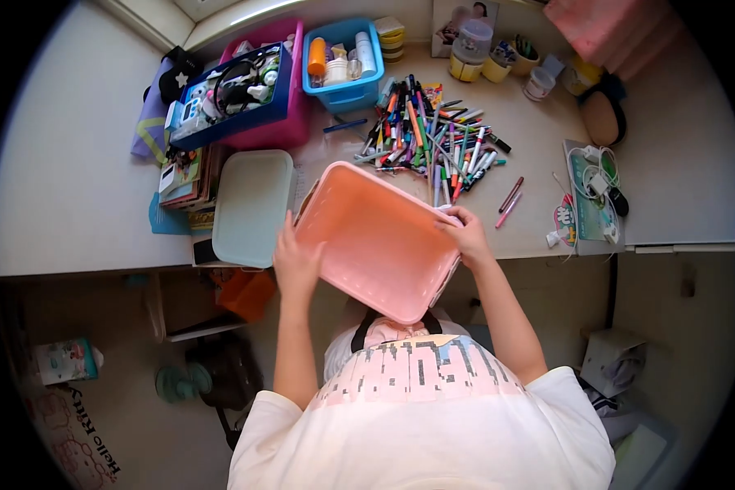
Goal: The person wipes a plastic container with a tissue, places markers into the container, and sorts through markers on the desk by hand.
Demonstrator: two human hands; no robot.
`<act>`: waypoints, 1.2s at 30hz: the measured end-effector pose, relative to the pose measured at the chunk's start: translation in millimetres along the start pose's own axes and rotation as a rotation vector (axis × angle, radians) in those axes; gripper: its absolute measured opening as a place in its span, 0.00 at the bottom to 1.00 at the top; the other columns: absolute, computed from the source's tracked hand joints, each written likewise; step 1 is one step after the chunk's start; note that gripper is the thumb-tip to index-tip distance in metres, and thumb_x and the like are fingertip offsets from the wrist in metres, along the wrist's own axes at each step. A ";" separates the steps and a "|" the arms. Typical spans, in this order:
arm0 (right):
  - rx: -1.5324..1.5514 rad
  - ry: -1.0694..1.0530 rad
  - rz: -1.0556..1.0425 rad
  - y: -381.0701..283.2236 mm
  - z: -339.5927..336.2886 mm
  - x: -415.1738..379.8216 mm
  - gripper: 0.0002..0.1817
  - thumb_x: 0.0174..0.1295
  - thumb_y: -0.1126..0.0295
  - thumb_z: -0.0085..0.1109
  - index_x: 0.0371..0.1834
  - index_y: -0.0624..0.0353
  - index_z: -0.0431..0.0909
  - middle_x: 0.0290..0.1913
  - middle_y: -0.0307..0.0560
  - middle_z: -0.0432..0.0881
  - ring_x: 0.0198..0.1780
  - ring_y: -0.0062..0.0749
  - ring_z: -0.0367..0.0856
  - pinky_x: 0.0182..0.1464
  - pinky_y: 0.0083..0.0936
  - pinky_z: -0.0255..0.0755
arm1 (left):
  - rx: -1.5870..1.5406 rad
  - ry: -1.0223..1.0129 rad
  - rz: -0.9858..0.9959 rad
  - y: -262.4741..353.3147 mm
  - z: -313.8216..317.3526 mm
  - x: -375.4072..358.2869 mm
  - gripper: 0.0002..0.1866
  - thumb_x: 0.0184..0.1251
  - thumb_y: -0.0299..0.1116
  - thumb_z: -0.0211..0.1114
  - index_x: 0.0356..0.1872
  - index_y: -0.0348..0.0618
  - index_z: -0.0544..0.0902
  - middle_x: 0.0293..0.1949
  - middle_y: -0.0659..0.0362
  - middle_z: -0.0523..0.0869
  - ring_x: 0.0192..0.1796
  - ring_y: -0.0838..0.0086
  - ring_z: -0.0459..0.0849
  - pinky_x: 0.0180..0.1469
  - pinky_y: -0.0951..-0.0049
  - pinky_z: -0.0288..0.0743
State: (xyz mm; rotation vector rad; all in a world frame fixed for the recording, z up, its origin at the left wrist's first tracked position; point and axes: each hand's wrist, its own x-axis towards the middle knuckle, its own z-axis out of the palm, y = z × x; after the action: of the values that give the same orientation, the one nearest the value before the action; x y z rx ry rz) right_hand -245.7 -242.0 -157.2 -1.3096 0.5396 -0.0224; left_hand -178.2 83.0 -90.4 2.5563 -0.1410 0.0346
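An empty pink bin [380, 233] is tilted over the desk's front edge, its open side facing up toward me. My left hand [296, 257] grips its left side, the fingertips at the rim. On the right, my right hand [465, 233] holds the bin's upper right corner, with the thumb over the edge. Beyond the bin lies a big loose pile of pens and markers [433, 139] on the desk. A pale green lid [256, 204] lies flat just left of the bin.
A blue basket [343, 100] with bottles and a pink bin [298, 122] under a filled navy box [278, 114] stand at the back left. Two pens [510, 202] lie right of the pile. Coiled white cables [600, 184] rest on books at the right.
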 end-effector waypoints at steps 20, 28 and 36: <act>-0.152 -0.113 -0.408 -130.3 22.4 -53.8 0.14 0.58 0.82 0.65 0.47 0.60 0.81 0.40 0.38 0.80 0.44 0.24 0.80 0.46 0.24 0.74 | -0.671 -0.293 -0.064 -47.6 -63.3 42.0 0.24 0.59 0.25 0.72 0.56 0.39 0.73 0.46 0.58 0.82 0.51 0.74 0.82 0.54 0.75 0.75; -0.728 -0.059 -0.763 -84.9 24.3 -62.3 0.13 0.43 0.91 0.59 0.27 0.59 0.83 0.32 0.41 0.77 0.38 0.37 0.78 0.40 0.29 0.73 | -1.276 -0.617 -0.176 -49.8 -28.8 46.0 0.55 0.49 0.26 0.77 0.78 0.46 0.51 0.73 0.58 0.62 0.74 0.66 0.61 0.74 0.62 0.56; -0.935 0.202 -0.843 53.7 22.1 -51.8 0.10 0.44 0.90 0.59 0.23 0.61 0.76 0.31 0.44 0.76 0.34 0.40 0.75 0.35 0.30 0.70 | -0.554 -0.241 0.137 -96.8 46.3 0.9 0.43 0.55 0.23 0.77 0.70 0.42 0.62 0.62 0.56 0.74 0.63 0.67 0.76 0.63 0.67 0.72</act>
State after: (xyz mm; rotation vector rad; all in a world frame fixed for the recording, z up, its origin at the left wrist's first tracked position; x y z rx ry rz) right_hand -297.7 -190.9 -184.3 -2.3948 0.1009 -0.6718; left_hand -167.1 137.9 -181.9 1.9867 -0.3639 -0.2298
